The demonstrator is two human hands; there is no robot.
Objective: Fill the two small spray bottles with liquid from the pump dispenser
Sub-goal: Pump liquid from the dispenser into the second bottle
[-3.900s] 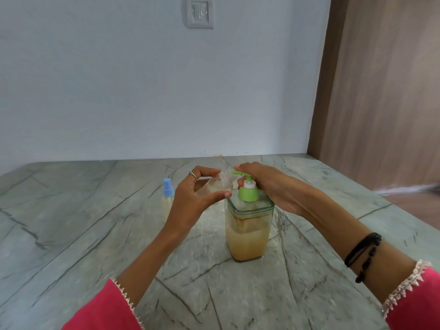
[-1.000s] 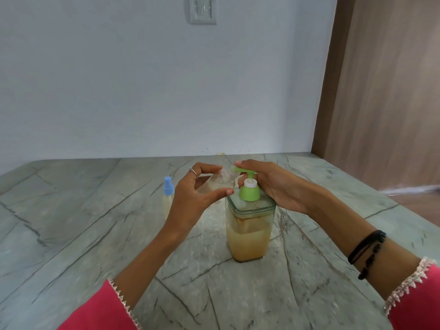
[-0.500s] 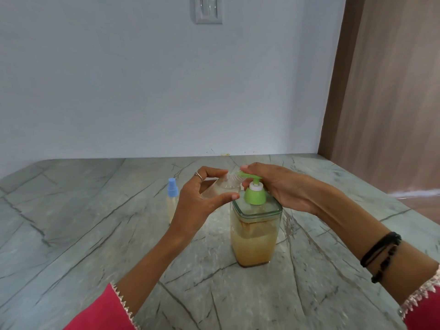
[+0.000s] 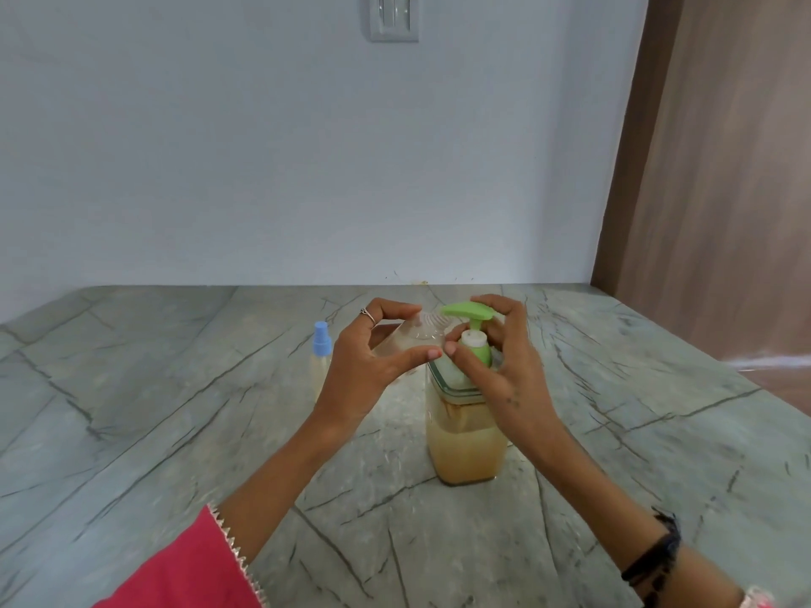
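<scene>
Both hands point(image 4: 366, 366) point(image 4: 504, 366) raised, fingers curled.

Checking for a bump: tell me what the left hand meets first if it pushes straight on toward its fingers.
Probably the green pump head of the dispenser; the left hand holds the small bottle right beside it, though depth is unclear.

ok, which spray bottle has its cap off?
The clear one in the left hand, tilted under the pump spout. The other bottle stands blue-capped.
</scene>
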